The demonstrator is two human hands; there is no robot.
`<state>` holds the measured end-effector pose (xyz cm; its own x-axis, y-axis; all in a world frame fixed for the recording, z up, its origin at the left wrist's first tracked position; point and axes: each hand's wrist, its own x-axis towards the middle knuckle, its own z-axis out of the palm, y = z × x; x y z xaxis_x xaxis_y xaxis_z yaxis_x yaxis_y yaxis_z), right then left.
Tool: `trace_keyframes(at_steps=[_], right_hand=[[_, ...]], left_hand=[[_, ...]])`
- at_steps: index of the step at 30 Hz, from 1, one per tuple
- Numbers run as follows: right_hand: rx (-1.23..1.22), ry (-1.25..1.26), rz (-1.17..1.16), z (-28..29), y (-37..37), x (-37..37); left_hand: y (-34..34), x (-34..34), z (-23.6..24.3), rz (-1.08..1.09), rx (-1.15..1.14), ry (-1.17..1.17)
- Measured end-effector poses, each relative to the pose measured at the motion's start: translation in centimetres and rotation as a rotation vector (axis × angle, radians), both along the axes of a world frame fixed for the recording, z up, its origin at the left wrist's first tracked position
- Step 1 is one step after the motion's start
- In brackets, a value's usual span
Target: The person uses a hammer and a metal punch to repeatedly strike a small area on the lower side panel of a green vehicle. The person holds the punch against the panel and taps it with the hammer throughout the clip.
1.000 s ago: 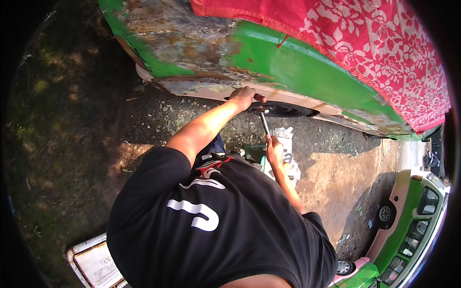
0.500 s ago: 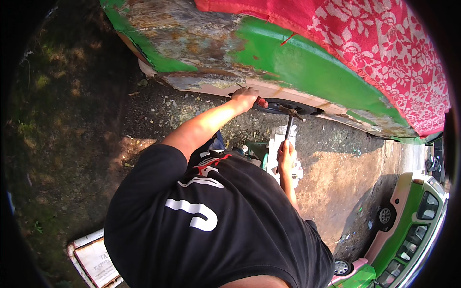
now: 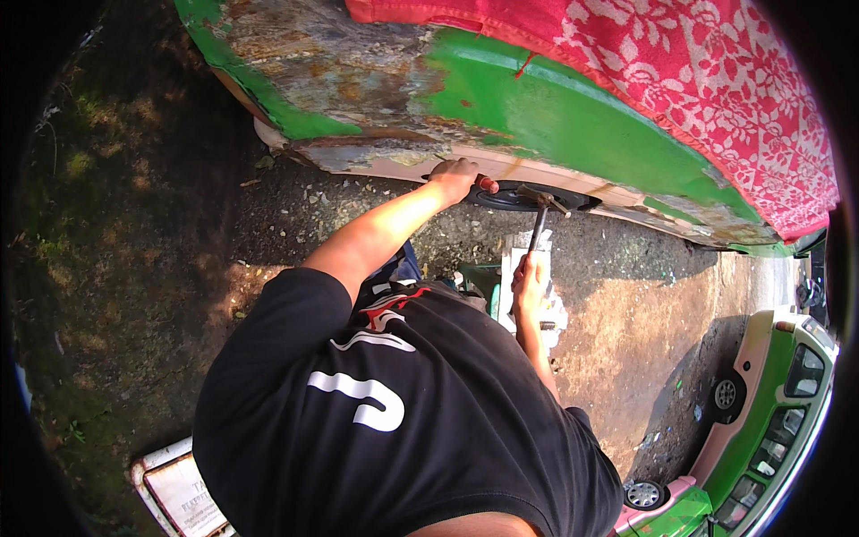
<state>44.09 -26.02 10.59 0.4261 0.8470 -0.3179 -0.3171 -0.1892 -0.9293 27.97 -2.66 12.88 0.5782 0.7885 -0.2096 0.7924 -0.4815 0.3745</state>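
My left hand (image 3: pixel 455 180) is closed around a screwdriver-like tool with a red handle (image 3: pixel 486 184). Its thin shaft points left, toward the pale pink lower edge of a green vehicle body (image 3: pixel 528 98). In my right hand (image 3: pixel 530 279) is a hammer (image 3: pixel 540 228), gripped by the handle. The hammer head is just right of the red handle, apart from it, in front of a dark wheel (image 3: pixel 582 199). Bare, rusty metal (image 3: pixel 331 76) covers the panel above my left hand. My palm hides part of the tool.
A red cloth with white flowers (image 3: pixel 662 89) drapes over the vehicle. White sheets or packaging (image 3: pixel 550 331) lie on the ground beside my right forearm. A green and pink van (image 3: pixel 761 447) stands at lower right, and a white rusty-framed sign (image 3: pixel 183 497) at lower left.
The hammer head has risen slightly and turned beside the red handle. My left hand keeps its grip at the panel's lower edge. The whole view has shifted a little.
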Motion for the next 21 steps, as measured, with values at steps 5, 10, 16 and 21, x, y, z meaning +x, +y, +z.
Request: trace_keyframes(at_steps=[5, 10, 16, 21], right_hand=[[-0.010, 0.005, -0.047, 0.4, 0.0, 0.1], [0.030, 0.006, -0.078, -3.4, 1.1, -1.7], [0.005, 0.298, -0.222, -0.8, 3.1, -0.2], [-0.108, -0.079, 0.018, -5.2, 3.2, 0.7]], left_hand=[[0.7, 0.8, -1.0, 0.062, -0.009, 0.005], [1.1, 1.9, -1.0, 0.089, -0.084, 0.033], [2.3, 1.6, -2.4, 0.165, -0.106, 0.027], [2.5, 2.0, -2.7, 0.322, -0.256, -0.095]])
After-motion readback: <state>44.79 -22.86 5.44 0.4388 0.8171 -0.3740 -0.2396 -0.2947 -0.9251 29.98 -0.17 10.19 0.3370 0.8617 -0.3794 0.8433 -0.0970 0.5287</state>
